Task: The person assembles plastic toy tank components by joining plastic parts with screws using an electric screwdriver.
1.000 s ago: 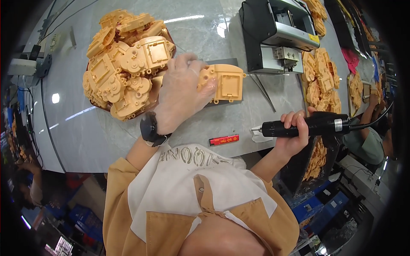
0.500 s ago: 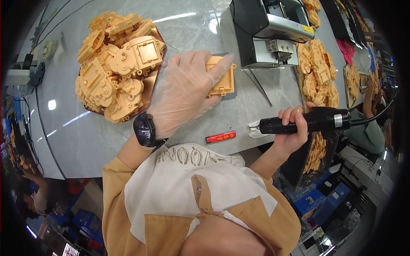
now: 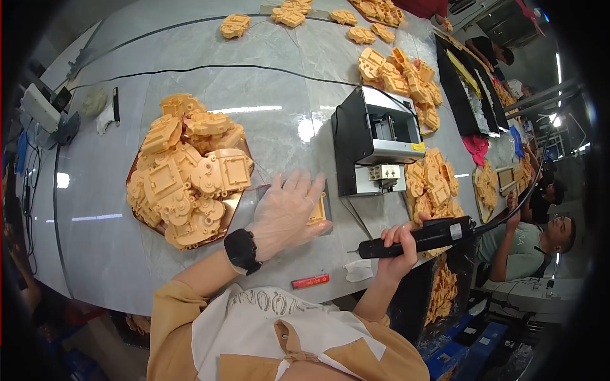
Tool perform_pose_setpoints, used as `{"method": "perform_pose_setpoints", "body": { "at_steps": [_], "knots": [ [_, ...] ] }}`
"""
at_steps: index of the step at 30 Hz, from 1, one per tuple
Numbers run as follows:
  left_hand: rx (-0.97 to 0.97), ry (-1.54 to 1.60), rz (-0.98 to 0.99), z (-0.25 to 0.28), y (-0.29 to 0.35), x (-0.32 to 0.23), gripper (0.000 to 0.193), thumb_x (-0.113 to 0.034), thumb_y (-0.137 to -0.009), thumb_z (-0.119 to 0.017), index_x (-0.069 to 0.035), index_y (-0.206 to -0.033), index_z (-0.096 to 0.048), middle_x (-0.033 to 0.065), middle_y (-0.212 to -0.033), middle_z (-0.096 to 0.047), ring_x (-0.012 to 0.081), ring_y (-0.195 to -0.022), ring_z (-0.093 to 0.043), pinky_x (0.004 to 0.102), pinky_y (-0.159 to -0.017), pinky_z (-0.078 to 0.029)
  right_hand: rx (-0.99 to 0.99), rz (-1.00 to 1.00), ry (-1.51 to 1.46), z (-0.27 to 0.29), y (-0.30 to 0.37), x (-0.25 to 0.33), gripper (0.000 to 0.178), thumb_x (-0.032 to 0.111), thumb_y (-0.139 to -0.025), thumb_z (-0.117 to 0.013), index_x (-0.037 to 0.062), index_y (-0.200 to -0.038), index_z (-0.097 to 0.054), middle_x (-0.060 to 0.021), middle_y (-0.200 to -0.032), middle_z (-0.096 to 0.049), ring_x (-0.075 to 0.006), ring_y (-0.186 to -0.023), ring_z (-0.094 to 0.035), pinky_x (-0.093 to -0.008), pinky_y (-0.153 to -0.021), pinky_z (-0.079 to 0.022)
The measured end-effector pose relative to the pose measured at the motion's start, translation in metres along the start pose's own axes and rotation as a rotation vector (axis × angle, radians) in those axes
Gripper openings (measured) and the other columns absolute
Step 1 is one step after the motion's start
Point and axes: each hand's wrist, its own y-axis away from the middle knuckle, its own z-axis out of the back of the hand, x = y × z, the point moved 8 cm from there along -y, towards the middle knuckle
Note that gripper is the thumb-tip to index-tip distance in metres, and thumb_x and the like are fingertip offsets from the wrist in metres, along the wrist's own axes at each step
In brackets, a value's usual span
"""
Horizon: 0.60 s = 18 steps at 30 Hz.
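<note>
A gloved left hand (image 3: 289, 209) partly covered an orange plastic part (image 3: 318, 213) on the table (image 3: 279, 143) near a heaped tray (image 3: 234, 206), the hand's grip unclear; the right hand (image 3: 399, 253) clutched a black electric screwdriver (image 3: 440, 233).

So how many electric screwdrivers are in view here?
1: the black electric screwdriver in the person's right hand, right of the small red box. Others may be hidden in the cluttered background.

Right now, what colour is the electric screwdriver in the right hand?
The electric screwdriver is black, with a small pale label; the head view shows it.
</note>
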Motion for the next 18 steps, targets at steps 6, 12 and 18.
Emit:
{"method": "perform_pose_setpoints", "body": {
  "at_steps": [6, 12, 18],
  "knots": [
    [-0.366, -0.262, -0.154, 0.022, 0.027, 0.003, 0.076, -0.043, -0.072, -0.065, -0.001, -0.128, -0.037, 0.0166, -0.125, -0.044, 0.0296, -0.118, -0.04, 0.0373, -0.094, -0.034, -0.03, 0.42, 0.05, -0.011, -0.058, 0.04, 0.053, -0.003, -0.074, -0.053, 0.0003, -0.123, -0.032, -0.0042, -0.059, -0.044, -0.0126, -0.044, -0.043, -0.0273, -0.049, -0.041],
    [-0.374, -0.011, -0.085, 0.006, 0.04, 0.025, 0.087, -0.017, -0.061, -0.076, -0.003, -0.134, -0.03, 0.0202, -0.136, -0.033, 0.036, -0.123, -0.034, 0.0409, -0.101, -0.03, 0.078, 0.488, 0.2, -0.043, -0.092, 0.046, 0.048, -0.007, -0.073, -0.055, -0.0035, -0.116, -0.035, -0.007, -0.058, -0.051, -0.0135, -0.045, -0.047, -0.0271, -0.051, -0.043],
    [-0.616, 0.286, -0.146, 0.001, 0.067, 0.037, 0.09, -0.021, -0.059, -0.079, -0.003, -0.132, -0.03, 0.0187, -0.138, -0.027, 0.0366, -0.121, -0.036, 0.0403, -0.098, -0.034, 0.187, 0.562, 0.438, -0.074, -0.096, 0.024, 0.032, -0.005, -0.073, -0.057, -0.0052, -0.102, -0.042, -0.0052, -0.052, -0.054, -0.011, -0.047, -0.052, -0.0235, -0.055, -0.044]
  ]
}}
